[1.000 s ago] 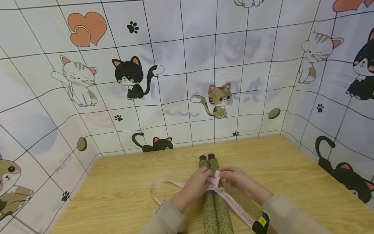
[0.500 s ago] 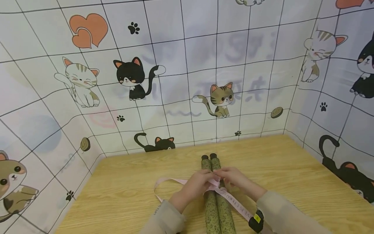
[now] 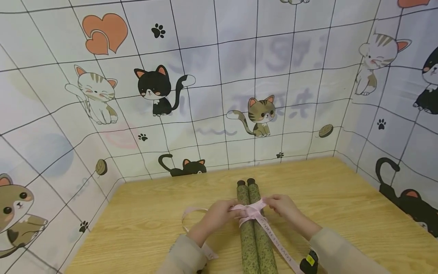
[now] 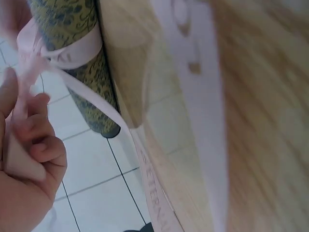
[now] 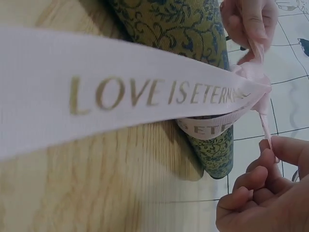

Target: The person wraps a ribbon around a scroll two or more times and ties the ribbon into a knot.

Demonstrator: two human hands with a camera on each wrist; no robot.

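Two green patterned scrolls (image 3: 249,243) with dark end knobs lie side by side on the wooden table. A pink ribbon (image 3: 253,211) with gold lettering is wrapped round both and knotted on top, a loop standing out on each side. My left hand (image 3: 219,215) pinches the ribbon's left loop, and my right hand (image 3: 284,207) pinches the right one. In the right wrist view the knot (image 5: 256,79) sits between my two hands, and a long tail runs across the front. In the left wrist view the curled left fingers (image 4: 36,130) hold pink ribbon.
The wooden table (image 3: 154,217) spreads on both sides of the scrolls. One ribbon tail curls on it at the left, the other trails toward the right wrist, where a black strap (image 3: 309,262) shows. A white cat-print cloth (image 3: 205,95) forms the walls behind.
My hands, close together over the knot half a second ago, have drawn apart left and right. The pink loops are now stretched out between them.
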